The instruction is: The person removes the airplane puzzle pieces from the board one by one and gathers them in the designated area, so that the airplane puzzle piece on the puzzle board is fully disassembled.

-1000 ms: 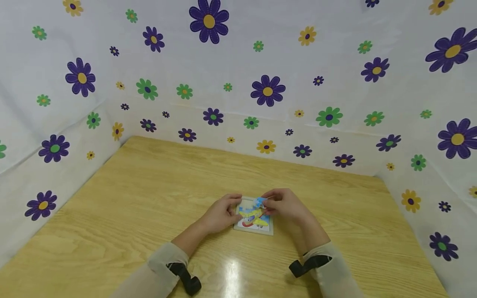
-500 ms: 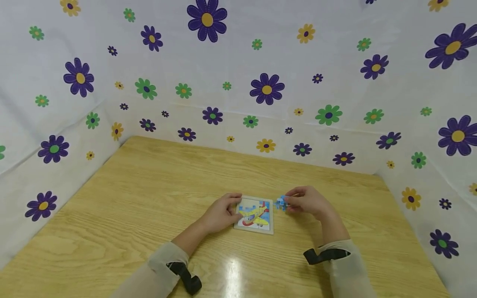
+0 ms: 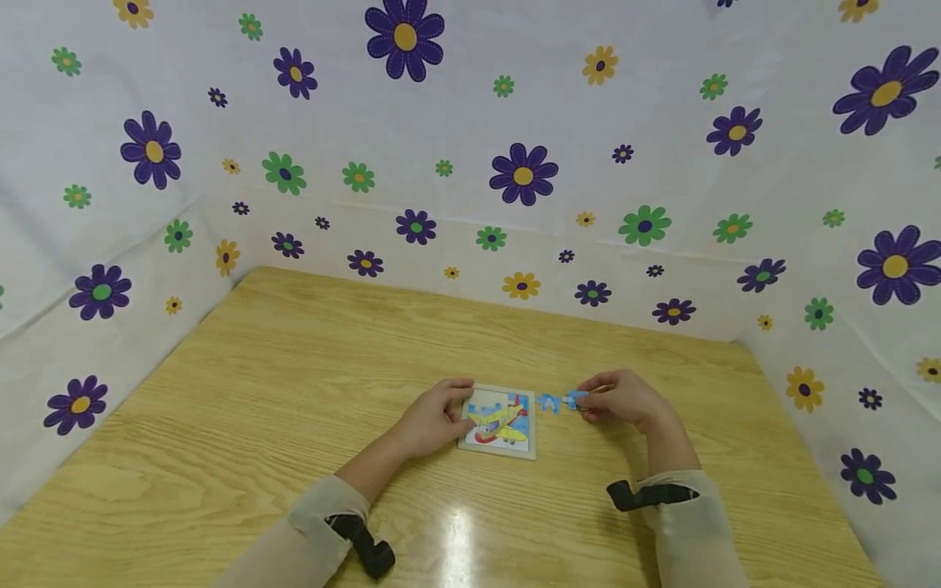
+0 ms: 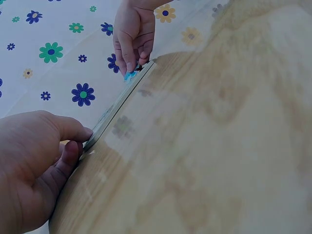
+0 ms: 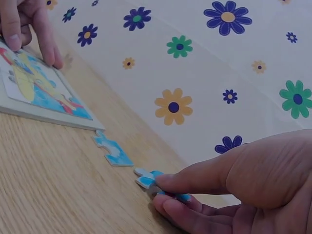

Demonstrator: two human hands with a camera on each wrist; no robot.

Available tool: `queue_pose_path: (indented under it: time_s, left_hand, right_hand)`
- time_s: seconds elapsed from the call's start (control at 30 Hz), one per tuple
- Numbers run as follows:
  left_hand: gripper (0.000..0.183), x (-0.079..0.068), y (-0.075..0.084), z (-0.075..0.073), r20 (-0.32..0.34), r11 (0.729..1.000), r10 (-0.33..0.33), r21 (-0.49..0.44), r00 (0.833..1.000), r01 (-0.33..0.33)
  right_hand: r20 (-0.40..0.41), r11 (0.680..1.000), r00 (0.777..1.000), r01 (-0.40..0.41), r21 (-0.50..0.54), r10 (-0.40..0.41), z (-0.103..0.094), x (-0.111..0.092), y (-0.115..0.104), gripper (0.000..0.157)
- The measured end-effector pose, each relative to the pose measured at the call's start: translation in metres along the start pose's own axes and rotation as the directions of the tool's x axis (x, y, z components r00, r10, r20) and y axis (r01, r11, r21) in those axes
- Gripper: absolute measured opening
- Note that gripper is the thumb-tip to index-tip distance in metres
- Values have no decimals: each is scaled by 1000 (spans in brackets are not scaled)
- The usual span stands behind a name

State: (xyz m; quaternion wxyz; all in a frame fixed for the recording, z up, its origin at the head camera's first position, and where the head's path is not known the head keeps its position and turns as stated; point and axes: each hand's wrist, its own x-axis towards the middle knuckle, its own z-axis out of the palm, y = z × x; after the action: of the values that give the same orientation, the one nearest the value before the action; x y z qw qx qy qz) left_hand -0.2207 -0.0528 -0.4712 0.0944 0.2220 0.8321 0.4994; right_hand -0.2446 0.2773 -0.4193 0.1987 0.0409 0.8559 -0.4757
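Currently, a blue puzzle piece [image 5: 146, 180] is pinched between the thumb and the fingers of the right hand [image 3: 626, 398], which are drawn nearly together; the piece is gripped by one end, so that its knobbed end is left sticking out past the thumb tip toward the puzzle frame [image 3: 532, 429]. Another bit of blue is seen beneath the thumb in the right wrist view, but whether it belongs to the same piece cannot be told. Nor can it be told whether the table [image 3: 338, 351] is touched by the gripped piece. Just beyond its knobbed end, on the frame's side, a loose blue piece [image 5: 116, 152] is seen lying flat on the wood, untouched by any fingers; it is placed right by the frame's far right corner, and whether the two are in contact is not clear. The frame itself is laid flat and is held at its left side by the left hand [image 3: 430, 418], whose thumb and fingers are bent about that edge with a moderate gap between them, the thumb tip being set at the near part and the fingers at the far left corner. Inside the frame a yellow and red airplane picture [image 3: 501, 426] is shown, and bare backing is left visible along its far left part. Behind the table, a white cloth [image 3: 441, 106] is printed with purple, green and yellow flowers.
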Motion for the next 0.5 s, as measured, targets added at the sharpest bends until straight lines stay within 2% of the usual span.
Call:
queue_pose_path:
  time_s: [0.3,0.5]
  left_hand:
    - [55,-1,2,-1,1,1000,-16,-6,1000,16]
    - [55,-1,6,0,9,1000,-8,-15,1000,9]
  right_hand:
    - [-120,996,993,7,-90,-18,7,1,-3,29]
    - [-112,997,994,6,-78,-15,6,1,-2,34]
